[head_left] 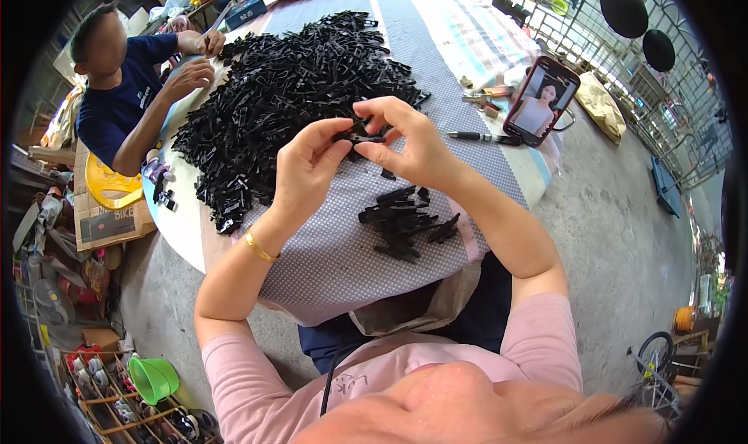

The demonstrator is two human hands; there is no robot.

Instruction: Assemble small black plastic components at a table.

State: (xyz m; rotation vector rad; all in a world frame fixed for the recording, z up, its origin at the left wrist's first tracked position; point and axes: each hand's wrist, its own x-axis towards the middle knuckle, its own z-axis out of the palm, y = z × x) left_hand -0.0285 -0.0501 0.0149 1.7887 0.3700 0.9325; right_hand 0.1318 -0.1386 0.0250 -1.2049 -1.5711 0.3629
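Observation:
My left hand (305, 163) and my right hand (414, 149) meet over the near edge of a big heap of black plastic pieces (296, 78). Between them is a small dark plastic piece (360, 138), pinched from the left by my left thumb and fingertips and from the right by my right ones. Its exact kind is too small to make out. Below my hands, closer to my body, lies a smaller pile of slim black pieces (399, 224) on the dotted tablecloth (327, 265).
A phone (543, 101) stands propped on the right, with a pen (485, 138) beside it. Across the heap at left, a co-worker in a dark blue shirt (117, 117) has both hands at its edge. A paper bag (421, 308) hangs at the table's near edge.

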